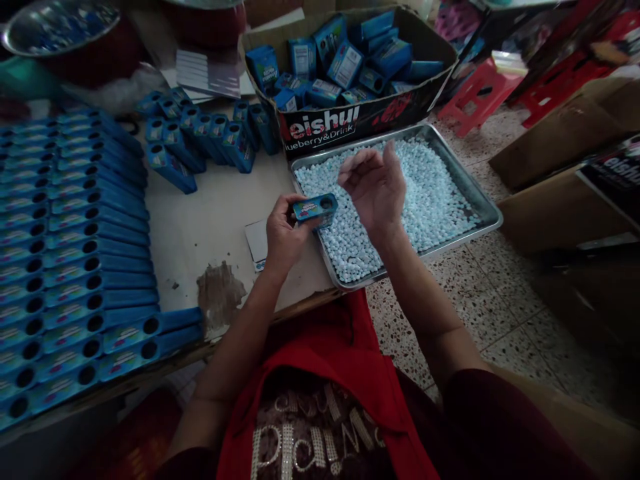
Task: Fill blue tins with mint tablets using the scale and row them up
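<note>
My left hand (pixel 284 233) is closed around a small blue candy box (pixel 309 209), its round hole facing up, at the tray's left edge. Above the metal tray (pixel 493 217) my right hand (pixel 376 190) is raised, palm showing, with its thumb apart from loosely bent fingers; I see nothing in it. Pale blue and white candy pellets (pixel 435 183) are spread across the tray beneath that hand. A white card (pixel 257 241) lies on the table beside my left hand.
Rows of blue boxes (pixel 75 260) fill the table's left side, with several more (pixel 200 137) standing behind. A cardboard carton (pixel 360 123) of blue boxes sits beyond the tray. Metal bowls (pixel 65 40) stand at back left, a red stool (pixel 480 90) and cartons (pixel 565 207) at right.
</note>
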### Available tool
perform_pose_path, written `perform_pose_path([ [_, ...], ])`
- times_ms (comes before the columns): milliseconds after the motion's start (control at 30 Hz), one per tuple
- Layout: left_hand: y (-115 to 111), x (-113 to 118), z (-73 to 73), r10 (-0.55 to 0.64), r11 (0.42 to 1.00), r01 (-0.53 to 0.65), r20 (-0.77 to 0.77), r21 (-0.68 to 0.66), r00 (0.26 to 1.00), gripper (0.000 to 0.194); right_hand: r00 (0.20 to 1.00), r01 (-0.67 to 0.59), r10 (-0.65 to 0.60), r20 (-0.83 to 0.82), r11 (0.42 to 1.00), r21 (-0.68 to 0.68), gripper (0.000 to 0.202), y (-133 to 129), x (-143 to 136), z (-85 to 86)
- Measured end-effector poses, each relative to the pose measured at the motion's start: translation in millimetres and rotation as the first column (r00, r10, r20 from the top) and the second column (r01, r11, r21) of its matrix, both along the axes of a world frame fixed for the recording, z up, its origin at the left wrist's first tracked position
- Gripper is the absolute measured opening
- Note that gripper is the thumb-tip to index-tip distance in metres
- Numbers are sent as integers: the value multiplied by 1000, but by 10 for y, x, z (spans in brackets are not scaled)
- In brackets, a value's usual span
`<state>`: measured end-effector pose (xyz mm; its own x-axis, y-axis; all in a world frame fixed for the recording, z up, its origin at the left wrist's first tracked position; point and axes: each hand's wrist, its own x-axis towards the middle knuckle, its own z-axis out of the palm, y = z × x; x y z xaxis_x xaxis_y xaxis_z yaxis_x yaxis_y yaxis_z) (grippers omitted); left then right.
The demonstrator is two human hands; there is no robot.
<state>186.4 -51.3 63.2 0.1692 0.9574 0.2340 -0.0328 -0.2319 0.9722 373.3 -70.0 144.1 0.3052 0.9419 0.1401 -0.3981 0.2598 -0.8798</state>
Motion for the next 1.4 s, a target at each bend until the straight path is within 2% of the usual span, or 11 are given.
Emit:
perform_pose_path([
  [133,37,-293,53,5,1000,-4,49,-9,999,59,914,109,-90,396,994,-24,47,111,435,-209],
  [233,-17,-863,239,65,996,-62,-42,58,997,58,396,26,73,915,996,-90,24,94,597,-372],
  [300,-66,-1359,407,131,988,-116,-159,99,979,57,-23,-79,160,987,984,-161,31,68,598,-463],
  [367,-119,-1846,575,171,982,-134,-330,130,928,55,-263,-124,167,950,971,-205,48,73,555,-545],
  [633,-243,-3117,595,38,994,-99,-665,-54,746,47,-495,-112,103,863,977,-181,15,350,582,-738],
  [800,-339,-3341,475,-11,995,-56,-680,-77,733,43,-303,-52,250,920,959,-278,14,279,676,-615],
  [900,-423,-3172,522,87,994,-107,-697,15,711,42,202,95,350,915,923,-374,16,296,685,-528],
  [967,-505,-2905,572,171,984,-155,-709,87,684,42,601,98,328,729,875,-474,20,332,671,-478],
  [1033,-562,-2536,594,227,973,-190,-707,132,669,44,839,10,295,458,831,-556,25,358,632,-435],
  [1233,-298,-1455,365,244,965,-131,-601,225,761,49,954,-266,295,-52,755,-599,22,289,420,-247],
  [1400,-35,-1209,147,107,982,0,-551,191,828,49,924,-286,381,29,739,-610,19,152,375,-109],
])
